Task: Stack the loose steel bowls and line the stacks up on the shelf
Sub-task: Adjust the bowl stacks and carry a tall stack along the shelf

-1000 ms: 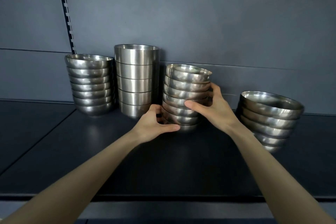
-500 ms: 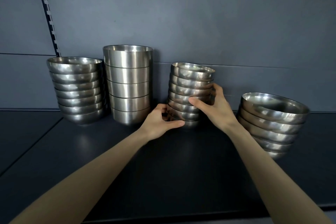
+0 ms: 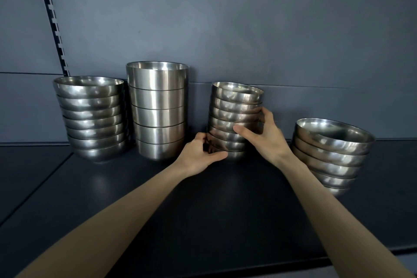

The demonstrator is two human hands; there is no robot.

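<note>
Moved since a second ago: held stack [image 3: 234,119], formerly hard against the tall stack [image 3: 158,110], now clear of it with a gap between, toward 3 o'clock. Grip unchanged.

Item: held stack, small steel bowls, nested. Location: shelf [image 3: 203,210], third in the row, near the back wall [image 3: 248,29]. Whether its base sits on the shelf or just above it cannot be told.

Hands: left hand [image 3: 198,153] curled round the lowest bowls, thumb in front. Right hand [image 3: 264,137] wrapped round the middle bowls, thumb across the front, fingers on the 3 o'clock side. Both gripping.

Orientation: long axis near upright, top leaning slightly toward 3 o'clock. Mouths up; top rim dips the same way.

Neighbours: left stack [image 3: 92,119] and tall stack, side by side at 9 o'clock, upright. Right stack [image 3: 331,153] at 4 o'clock, well apart, leaning, nearer the front edge.

Step in hand, by judgement: lining up the third stack; no loose bowls in view.

Next move calls for: squaring the lean, seating the stack level with its neighbours, releasing gently. Right stack then likely needs straightening and pushing toward 12 o'clock.
</note>
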